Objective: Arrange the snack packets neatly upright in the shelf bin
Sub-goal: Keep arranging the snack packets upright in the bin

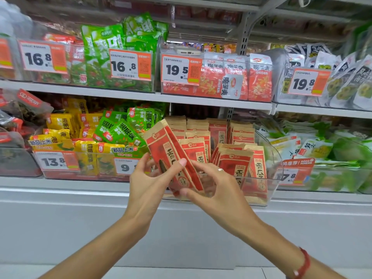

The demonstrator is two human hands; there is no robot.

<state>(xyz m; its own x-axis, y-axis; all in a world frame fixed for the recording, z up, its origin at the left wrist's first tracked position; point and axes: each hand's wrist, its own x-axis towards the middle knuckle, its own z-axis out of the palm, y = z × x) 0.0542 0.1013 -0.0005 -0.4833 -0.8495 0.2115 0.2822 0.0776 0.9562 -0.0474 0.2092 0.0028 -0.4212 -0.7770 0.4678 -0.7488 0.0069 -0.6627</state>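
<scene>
A small stack of red and tan snack packets leans to the left at the front of the clear shelf bin on the lower shelf. My left hand holds the stack from the left, thumb on its face. From the right, my right hand pinches the lower end of the stack, a ring on one finger. More packets of the same kind stand upright in the bin, in several rows behind and to the right.
Left of the bin lie yellow and green packets behind price tags. Green and white packets fill the bin on the right. The upper shelf carries green, red and white packets.
</scene>
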